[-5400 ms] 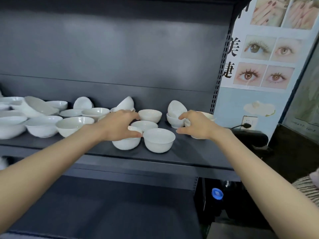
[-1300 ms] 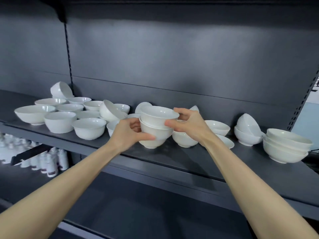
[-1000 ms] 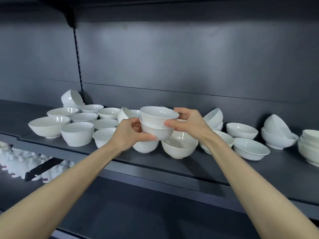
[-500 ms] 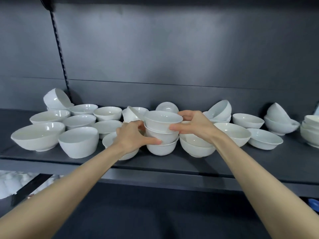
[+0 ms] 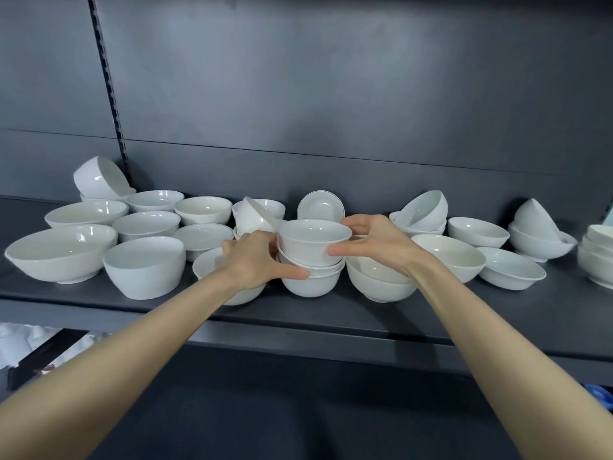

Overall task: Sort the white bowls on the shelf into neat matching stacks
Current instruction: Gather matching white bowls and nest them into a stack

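Stacking: we grip a three-bowl stack [image 5: 311, 260] at centre frame, standing on the shelf [image 5: 331, 322].
Hands: left hand [image 5: 255, 260] and right hand [image 5: 374, 244] curl round its sides.
Done: this one, plus a second stack [image 5: 597, 257] at the right edge.
Undone: we judge most of it; loose bowls [image 5: 146, 267] spread left and right.

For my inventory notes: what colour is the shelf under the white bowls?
The shelf is dark grey, matte; the head view shows it best.

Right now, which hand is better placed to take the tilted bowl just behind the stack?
Left. The left hand grips the stack right beside the tilted bowl; the right hand is across it.
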### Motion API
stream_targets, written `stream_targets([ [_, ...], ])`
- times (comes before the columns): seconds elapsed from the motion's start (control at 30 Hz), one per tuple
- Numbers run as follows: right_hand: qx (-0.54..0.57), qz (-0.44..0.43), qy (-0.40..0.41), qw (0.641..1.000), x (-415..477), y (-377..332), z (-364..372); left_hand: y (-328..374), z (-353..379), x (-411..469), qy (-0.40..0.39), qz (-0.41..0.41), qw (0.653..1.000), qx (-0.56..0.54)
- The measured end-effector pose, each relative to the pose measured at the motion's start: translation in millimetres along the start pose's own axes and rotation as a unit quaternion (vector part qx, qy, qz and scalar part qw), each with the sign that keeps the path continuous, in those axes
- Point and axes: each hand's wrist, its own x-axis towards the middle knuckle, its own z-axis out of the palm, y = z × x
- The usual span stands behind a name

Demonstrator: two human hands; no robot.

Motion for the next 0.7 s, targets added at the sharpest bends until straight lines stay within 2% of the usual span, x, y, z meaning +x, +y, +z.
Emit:
stream_targets([
  [0.7,0.006,-0.035,-0.014,0.999,5.5,1.8,2.2,-2.6,-3.4,2.1,0.000,0.008,0.999,0.054],
])
